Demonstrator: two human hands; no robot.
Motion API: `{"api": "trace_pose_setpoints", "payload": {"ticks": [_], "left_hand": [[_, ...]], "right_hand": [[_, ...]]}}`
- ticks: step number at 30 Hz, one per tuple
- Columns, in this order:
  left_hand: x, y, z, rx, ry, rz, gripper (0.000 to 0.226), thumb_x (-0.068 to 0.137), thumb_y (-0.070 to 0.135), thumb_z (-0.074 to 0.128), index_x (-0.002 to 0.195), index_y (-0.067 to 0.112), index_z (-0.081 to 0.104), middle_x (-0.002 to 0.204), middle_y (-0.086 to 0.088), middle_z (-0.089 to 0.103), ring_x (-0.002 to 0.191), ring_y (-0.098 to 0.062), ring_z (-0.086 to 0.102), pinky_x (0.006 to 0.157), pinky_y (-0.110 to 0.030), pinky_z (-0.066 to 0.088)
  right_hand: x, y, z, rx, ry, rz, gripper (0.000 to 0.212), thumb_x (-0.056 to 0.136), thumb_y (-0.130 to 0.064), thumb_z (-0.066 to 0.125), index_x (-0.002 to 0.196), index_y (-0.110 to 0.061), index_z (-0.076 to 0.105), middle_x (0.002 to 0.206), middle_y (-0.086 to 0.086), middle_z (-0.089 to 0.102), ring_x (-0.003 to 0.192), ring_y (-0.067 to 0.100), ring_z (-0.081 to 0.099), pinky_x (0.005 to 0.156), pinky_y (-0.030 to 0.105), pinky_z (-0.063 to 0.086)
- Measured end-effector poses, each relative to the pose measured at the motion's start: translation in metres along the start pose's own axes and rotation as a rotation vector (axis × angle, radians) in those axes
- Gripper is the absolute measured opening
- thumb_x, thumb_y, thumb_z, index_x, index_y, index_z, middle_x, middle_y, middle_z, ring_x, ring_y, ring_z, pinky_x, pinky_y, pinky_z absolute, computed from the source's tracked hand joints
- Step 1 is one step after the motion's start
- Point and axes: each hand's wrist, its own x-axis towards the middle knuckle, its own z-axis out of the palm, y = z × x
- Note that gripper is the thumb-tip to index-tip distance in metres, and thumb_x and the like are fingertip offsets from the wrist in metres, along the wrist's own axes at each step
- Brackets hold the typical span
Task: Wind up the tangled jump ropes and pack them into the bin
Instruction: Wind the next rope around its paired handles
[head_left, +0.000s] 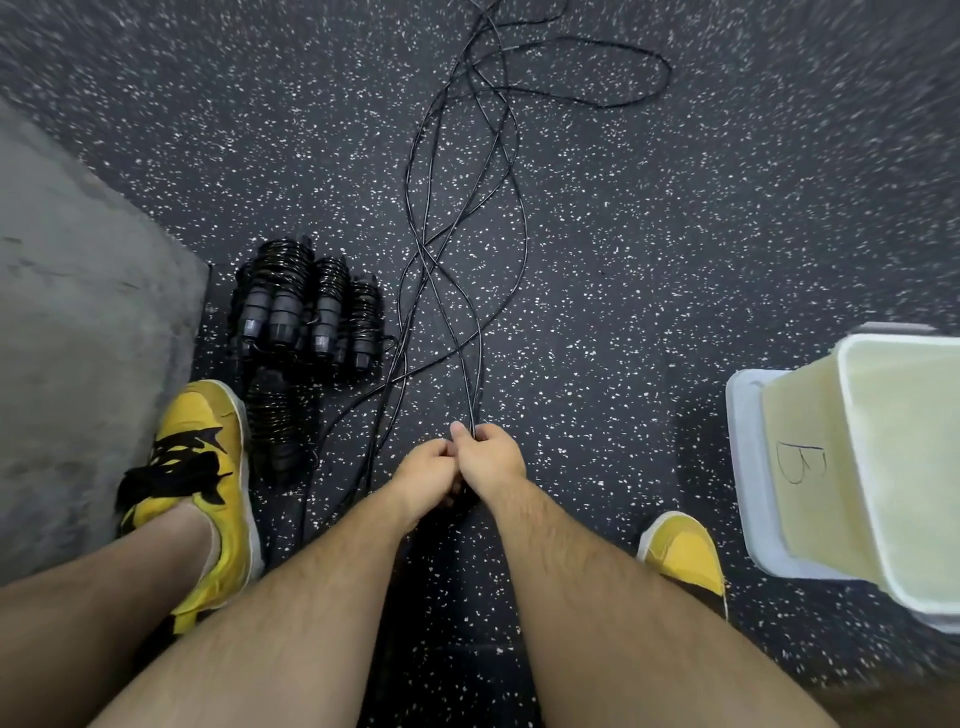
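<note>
Thin black jump ropes lie tangled on the speckled floor, running from the far middle down to my hands. My right hand grips a bunch of these cords, thumb up against them. My left hand sits right beside it with its fingers curled onto the same bunch; what lies under both hands is hidden. Several wound ropes with black handles stand in a row at the left, and one more wound rope lies beside my left shoe. A pale bin marked "B" stands at the right.
A grey mat covers the floor at the left. My yellow shoes, the left shoe and the right shoe, flank my arms. The bin rests on a white lid. Speckled black floor stretches between ropes and bin.
</note>
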Motion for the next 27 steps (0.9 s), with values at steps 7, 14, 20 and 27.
{"api": "trace_pose_setpoints", "payload": {"ticks": [7,14,20,27], "left_hand": [[-0.059,0.049,-0.018,-0.122,-0.146,0.095,0.027,0.092,0.015,0.048,0.070,0.013,0.063,0.060,-0.004,0.058,0.051,-0.016,0.049,0.051,-0.028,0.036],[-0.166,0.118,-0.025,-0.197,-0.116,0.355,0.014,0.079,0.007,0.048,0.068,0.012,0.054,0.055,-0.004,0.045,0.047,-0.016,0.037,0.046,-0.026,0.029],[-0.263,0.187,-0.036,-0.106,-0.179,0.623,0.032,0.095,-0.010,0.042,0.115,0.006,0.062,0.095,-0.013,0.074,0.084,-0.020,0.071,0.067,-0.031,0.057],[-0.322,0.247,-0.059,0.231,-0.026,0.862,0.017,0.104,0.025,0.056,0.108,0.011,0.064,0.102,-0.003,0.078,0.102,-0.028,0.072,0.091,-0.046,0.058]], "right_hand": [[-0.037,-0.048,-0.019,0.168,0.136,-0.133,0.021,0.099,-0.035,0.048,0.086,-0.019,0.048,0.097,0.005,0.070,0.091,0.027,0.064,0.080,0.032,0.048],[-0.133,-0.119,-0.091,0.193,0.111,-0.381,0.027,0.106,-0.030,0.041,0.109,-0.004,0.046,0.090,0.009,0.075,0.062,0.013,0.065,0.046,0.015,0.041],[-0.232,-0.176,-0.173,-0.069,0.063,-0.565,0.018,0.097,-0.022,0.051,0.094,-0.008,0.061,0.097,0.013,0.068,0.072,0.022,0.059,0.064,0.027,0.052],[-0.314,-0.201,-0.224,0.024,0.028,-0.800,0.029,0.094,-0.022,0.062,0.094,0.005,0.069,0.072,0.015,0.063,0.051,0.025,0.056,0.044,0.029,0.045]]}}
